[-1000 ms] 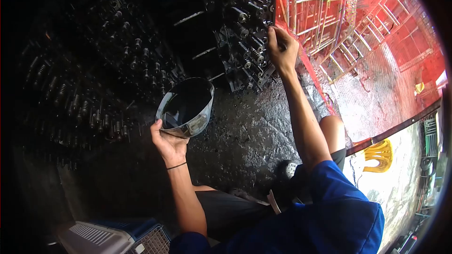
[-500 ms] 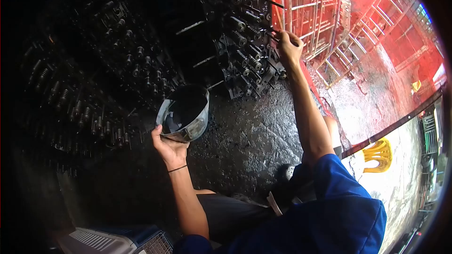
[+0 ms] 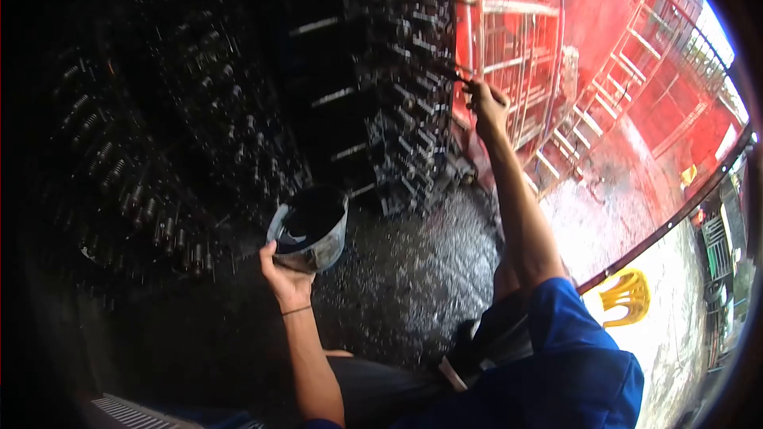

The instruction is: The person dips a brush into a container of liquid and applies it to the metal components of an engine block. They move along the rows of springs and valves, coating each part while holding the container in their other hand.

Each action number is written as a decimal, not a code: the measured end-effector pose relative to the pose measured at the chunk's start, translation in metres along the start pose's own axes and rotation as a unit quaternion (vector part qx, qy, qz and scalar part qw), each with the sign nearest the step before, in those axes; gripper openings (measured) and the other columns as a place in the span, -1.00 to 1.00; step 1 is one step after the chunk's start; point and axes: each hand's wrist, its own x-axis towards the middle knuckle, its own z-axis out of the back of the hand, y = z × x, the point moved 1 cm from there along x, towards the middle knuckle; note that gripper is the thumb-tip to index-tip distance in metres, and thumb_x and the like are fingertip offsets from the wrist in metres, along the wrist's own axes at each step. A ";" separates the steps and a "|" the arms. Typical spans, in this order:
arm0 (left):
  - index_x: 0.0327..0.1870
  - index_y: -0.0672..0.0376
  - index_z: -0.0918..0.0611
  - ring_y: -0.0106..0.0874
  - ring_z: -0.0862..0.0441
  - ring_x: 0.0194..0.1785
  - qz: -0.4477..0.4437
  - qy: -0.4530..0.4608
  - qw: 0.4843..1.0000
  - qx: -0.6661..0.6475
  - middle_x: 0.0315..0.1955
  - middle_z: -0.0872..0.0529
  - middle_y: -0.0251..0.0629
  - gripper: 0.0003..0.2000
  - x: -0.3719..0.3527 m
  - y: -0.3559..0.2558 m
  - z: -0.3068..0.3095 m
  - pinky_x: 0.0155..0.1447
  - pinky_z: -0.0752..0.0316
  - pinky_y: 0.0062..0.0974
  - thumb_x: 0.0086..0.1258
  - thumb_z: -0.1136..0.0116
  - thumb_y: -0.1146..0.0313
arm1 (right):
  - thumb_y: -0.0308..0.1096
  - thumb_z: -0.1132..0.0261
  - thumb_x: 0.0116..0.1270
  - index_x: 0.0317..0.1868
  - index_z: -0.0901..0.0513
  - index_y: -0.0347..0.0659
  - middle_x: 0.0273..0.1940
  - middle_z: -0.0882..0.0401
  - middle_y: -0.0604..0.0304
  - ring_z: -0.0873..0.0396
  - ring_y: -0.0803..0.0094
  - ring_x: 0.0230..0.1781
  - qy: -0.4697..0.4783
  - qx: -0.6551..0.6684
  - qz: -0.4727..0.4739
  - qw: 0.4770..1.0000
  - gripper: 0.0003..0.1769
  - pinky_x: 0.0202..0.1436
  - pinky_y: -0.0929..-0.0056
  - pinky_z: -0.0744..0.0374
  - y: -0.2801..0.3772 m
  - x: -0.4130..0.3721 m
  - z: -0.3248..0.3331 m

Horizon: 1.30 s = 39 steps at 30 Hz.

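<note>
Left hand: the left hand point(image 3: 284, 280) is low in the middle, fingers curled under and the thumb hooked over the near rim of a bowl point(image 3: 311, 228), holding it up.
Bowl: a dented metal bowl tipped a little away from the person, with dark liquid inside; it hangs above the floor point(image 3: 413, 278), just in front of the dark parts.
Band: a thin dark band point(image 3: 296, 311) circles the left wrist.
Right hand: the right hand point(image 3: 486, 103) is stretched far forward and closed in a fist around a thin dark tool point(image 3: 455, 71) (too small and dark to tell what kind).
Tool: it pokes out to the left of the fist, with its tip at the edge of the block point(image 3: 413, 103).
Block: a black, greasy engine part standing upright, studded with coil springs in rows.
Springs: more rows of springs point(image 3: 151, 214) sit on other dark parts to the left, mostly lost in shadow.
Floor: wet, black and glistening.
Frames: red metal frames point(image 3: 509, 24) stand just behind the right hand.
Sleeve: a blue sleeve point(image 3: 588, 357) covers the right upper arm.
Chair: a yellow plastic chair point(image 3: 626, 296) is at the far right, well apart from both hands.
</note>
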 end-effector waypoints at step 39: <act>0.09 0.13 -0.59 -0.23 -0.67 -0.04 -0.122 -0.028 0.992 -0.001 -0.12 -0.69 -0.21 -0.56 0.046 0.008 0.058 0.06 -0.64 -0.21 0.27 -0.28 0.09 | -0.05 -0.21 0.53 -0.01 -0.75 -0.20 -0.18 -0.78 0.26 -0.56 0.66 -0.32 0.204 -0.141 -0.069 0.966 -0.62 -0.30 0.61 -0.39 0.009 -0.158 0.035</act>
